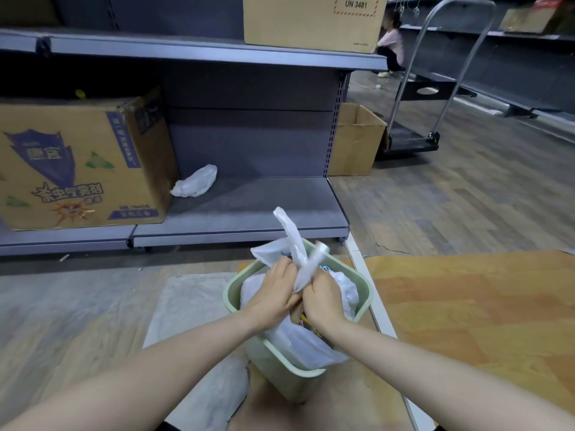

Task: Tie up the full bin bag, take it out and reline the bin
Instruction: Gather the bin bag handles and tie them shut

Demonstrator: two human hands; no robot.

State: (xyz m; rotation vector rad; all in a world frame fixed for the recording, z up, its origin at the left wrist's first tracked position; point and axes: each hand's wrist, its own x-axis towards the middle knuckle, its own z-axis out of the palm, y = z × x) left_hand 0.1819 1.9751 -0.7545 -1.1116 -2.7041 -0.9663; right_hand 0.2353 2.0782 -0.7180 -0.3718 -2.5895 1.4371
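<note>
Head view, both hands (300, 293) gripping crinkly white bin bag (298, 340), rounded green bin (364, 293)

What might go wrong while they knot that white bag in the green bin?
The thin white plastic bin bag looks stuffed, so hard pulling by the left hand and right hand could tear it. The pale green plastic bin already leans, so it might tip. The two short bag ears could slip loose.

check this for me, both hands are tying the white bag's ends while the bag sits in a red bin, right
Not quite: the bin is pale green, not red. The head view shows the left hand and right hand gripping the white bag's ends, with the bag sitting inside it.
</note>
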